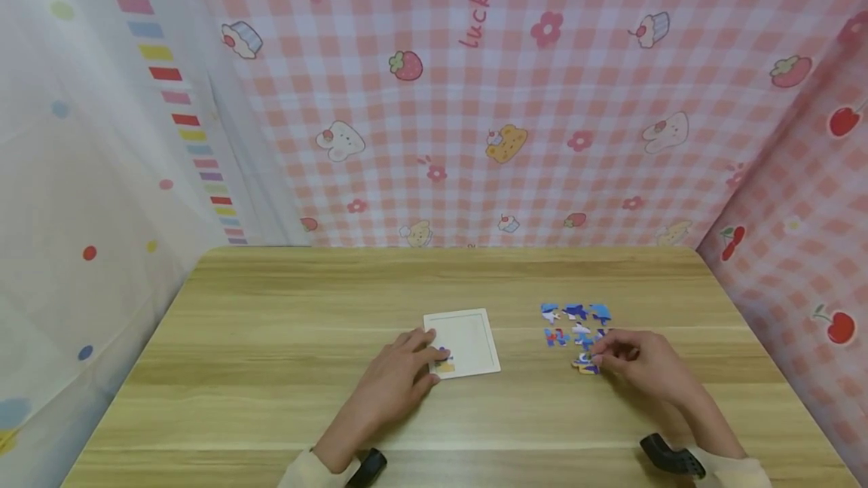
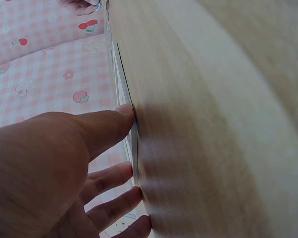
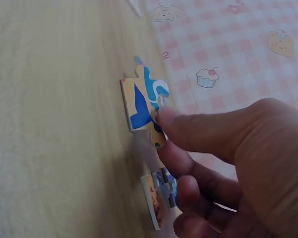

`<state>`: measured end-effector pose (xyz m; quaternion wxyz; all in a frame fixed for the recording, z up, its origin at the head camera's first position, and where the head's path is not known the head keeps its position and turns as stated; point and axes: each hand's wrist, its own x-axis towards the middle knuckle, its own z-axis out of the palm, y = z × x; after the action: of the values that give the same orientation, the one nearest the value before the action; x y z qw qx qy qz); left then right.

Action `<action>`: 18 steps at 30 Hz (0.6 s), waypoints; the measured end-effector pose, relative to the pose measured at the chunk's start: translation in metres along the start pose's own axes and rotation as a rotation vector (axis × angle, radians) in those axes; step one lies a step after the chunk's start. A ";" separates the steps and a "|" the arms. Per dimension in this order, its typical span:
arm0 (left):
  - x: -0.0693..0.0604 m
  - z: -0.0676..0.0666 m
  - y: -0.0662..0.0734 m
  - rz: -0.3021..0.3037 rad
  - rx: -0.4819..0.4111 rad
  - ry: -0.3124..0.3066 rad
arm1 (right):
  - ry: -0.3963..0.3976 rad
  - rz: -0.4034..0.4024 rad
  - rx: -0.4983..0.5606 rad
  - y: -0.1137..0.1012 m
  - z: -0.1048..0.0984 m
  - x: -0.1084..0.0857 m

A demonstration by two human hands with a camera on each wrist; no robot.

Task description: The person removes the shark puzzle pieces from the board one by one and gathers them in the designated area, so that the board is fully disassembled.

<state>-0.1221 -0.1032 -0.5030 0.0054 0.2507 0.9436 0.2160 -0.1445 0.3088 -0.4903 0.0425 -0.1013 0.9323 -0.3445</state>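
The square white puzzle tray [image 1: 471, 341] lies flat on the table. My left hand [image 1: 400, 371] rests over its left edge, fingertips on the board and thumb at the near rim. A yellow-and-blue puzzle piece [image 1: 446, 366] sits in the tray's near left corner, partly covered by a finger. To the right, my right hand [image 1: 644, 364] pinches a blue, white and yellow puzzle piece [image 3: 141, 104] between thumb and finger. Just beyond it are several loose puzzle pieces [image 1: 575, 312] in rough rows, some partly hidden by that hand.
A wooden table [image 1: 271, 322] carries everything. A pink checked cloth [image 1: 475, 96] hangs behind it, with a white dotted cloth [image 1: 102, 209] on the left side. Another puzzle piece [image 3: 154, 201] lies near the right hand's curled fingers.
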 end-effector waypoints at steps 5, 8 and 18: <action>0.000 0.000 0.000 0.002 0.003 0.001 | 0.047 -0.050 -0.078 0.000 0.004 0.001; 0.000 -0.001 0.000 0.000 0.005 0.001 | 0.089 -0.109 -0.129 0.001 0.005 0.003; 0.000 0.001 -0.001 -0.003 0.004 0.001 | 0.124 -0.156 -0.181 0.002 0.007 0.006</action>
<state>-0.1226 -0.1039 -0.5042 0.0046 0.2489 0.9445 0.2142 -0.1491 0.3043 -0.4971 -0.0516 -0.1552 0.9497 -0.2670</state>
